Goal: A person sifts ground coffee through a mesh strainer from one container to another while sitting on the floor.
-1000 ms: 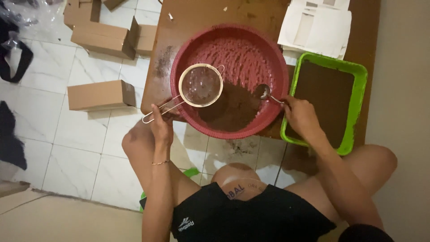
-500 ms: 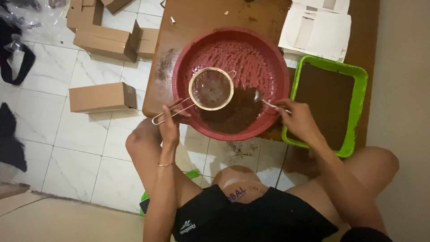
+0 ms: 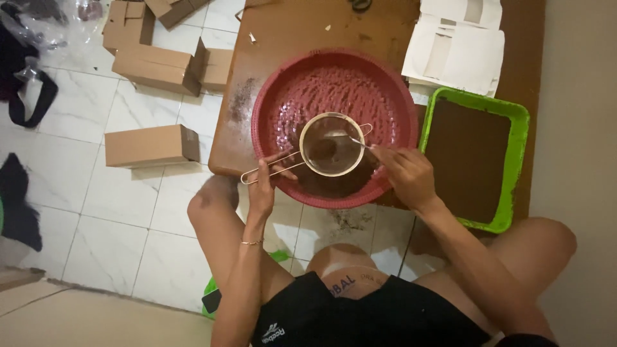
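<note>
A: Head cam. Which way's the wire sieve (image 3: 332,143) lying?

B: Long axis runs roughly L–R, slight tilt: handle end points lower left, mesh bowl to the right, held over the red basin (image 3: 283,96). Left hand (image 3: 262,186) is closed round the wire handle, at the basin's near rim.

A: Right hand?

B: Right hand (image 3: 407,177) pinches a spoon (image 3: 355,141); its tip points left into the sieve bowl.

A: Around it?

B: Basin sits on a brown wooden table (image 3: 289,26). Just right of it, a green tray (image 3: 517,154). White paper sheets (image 3: 453,48) behind the tray. Cardboard boxes (image 3: 151,144) on the tile floor to the left, well apart.

A: Contents?

B: Sieve: some brown powder. Basin: darker brown heap at the near side, under the sieve. Tray: filled w/ flat brown powder.
</note>
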